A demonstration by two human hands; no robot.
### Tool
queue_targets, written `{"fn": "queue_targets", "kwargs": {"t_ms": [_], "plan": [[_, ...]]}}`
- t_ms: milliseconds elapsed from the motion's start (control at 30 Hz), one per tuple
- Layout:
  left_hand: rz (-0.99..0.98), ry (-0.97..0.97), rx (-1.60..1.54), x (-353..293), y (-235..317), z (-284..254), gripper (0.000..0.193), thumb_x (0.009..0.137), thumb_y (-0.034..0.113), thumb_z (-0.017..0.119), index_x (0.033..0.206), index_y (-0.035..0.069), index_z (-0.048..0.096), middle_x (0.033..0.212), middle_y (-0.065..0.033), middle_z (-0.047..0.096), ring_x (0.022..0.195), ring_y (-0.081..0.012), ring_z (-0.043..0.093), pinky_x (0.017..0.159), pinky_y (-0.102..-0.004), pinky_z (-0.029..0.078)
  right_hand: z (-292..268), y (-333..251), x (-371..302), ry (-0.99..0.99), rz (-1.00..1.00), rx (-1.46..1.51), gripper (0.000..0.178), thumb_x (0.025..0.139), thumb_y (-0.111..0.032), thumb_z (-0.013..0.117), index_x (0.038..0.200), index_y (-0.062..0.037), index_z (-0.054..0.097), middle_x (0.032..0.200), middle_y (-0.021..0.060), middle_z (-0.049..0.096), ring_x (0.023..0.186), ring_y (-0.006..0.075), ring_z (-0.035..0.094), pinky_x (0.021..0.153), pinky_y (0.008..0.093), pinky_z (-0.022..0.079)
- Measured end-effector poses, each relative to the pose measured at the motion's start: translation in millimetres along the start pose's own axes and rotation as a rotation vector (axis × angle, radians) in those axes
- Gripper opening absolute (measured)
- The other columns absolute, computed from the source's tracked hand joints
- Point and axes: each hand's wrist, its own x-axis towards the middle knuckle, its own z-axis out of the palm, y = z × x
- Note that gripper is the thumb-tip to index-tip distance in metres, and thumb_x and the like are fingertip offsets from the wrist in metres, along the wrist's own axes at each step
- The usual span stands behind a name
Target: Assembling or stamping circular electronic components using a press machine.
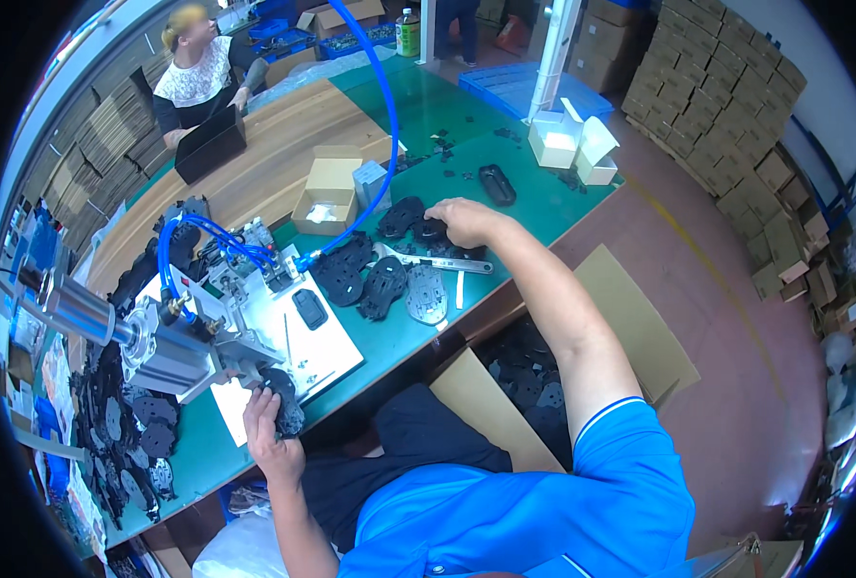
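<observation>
A black molded part (289, 409) is held by the left hand (272, 445) at the near edge of the table (543, 197), under the head of a silver pneumatic press (163, 352); its edge is gripped by the fingers. Work on this piece seems to be under way, though whether it is finished cannot be told. The right hand (463, 221) is stretched toward the middle of the table, its fingers lowered onto a dark part (432, 232); whether that part is gripped cannot be seen. Beside it, more loose pieces are gathered around a wrench (447, 262) (one gray plate (427, 294) is set nearest the near edge). A large pile of similar pieces (119, 438) is heaped toward the table's left end, and others are contained in an open carton (476, 395) below the near edge. Much handling therefore appears to be left, but finished and unfinished pieces cannot be told apart. Farther out, two white boxes (555, 140) are stood open by the right corner.
</observation>
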Motion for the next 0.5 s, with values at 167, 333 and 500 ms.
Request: {"fn": "queue_targets", "kwargs": {"t_ms": [167,333,500], "plan": [[-0.002,0.008,-0.003,2.7,1.6,2.5,0.045,0.086,-0.01,0.073,0.129,0.001,0.08,0.139,-0.0155,0.079,0.143,-0.0422,0.068,0.124,-0.0522,0.052,0.9,13.1,-7.2,0.144,0.005,0.306,0.039,0.106,-0.008,0.058,0.14,-0.0007,0.075,0.131,0.0176,0.083,0.115,0.0427,0.077,0.103,0.0515,0.06],[-0.014,-0.015,-0.002,-0.1,-0.4,0.2,0.045,0.087,-0.009,0.073,0.13,0.001,0.08,0.14,-0.015,0.078,0.143,-0.0421,0.068,0.124,-0.0522,0.052,-39.5,-8.5,-48.9,0.344,0.189,0.443,0.025,0.108,-0.017,0.067,0.12,0.0022,0.076,0.098,0.0185,0.079,0.081,0.0363,0.07,0.081,0.0491,0.058],[-0.025,-0.008,-0.017,-1.0,0.2,-1.1,0.046,0.087,-0.009,0.073,0.131,0.001,0.08,0.142,-0.0149,0.078,0.143,-0.0422,0.068,0.124,-0.052,0.052,-49.8,-42.8,-141.9,0.215,-0.095,0.622,0.021,0.102,-0.013,0.075,0.117,0.0024,0.077,0.092,0.0111,0.076,0.076,0.0256,0.064,0.076,0.0375,0.055]]}}
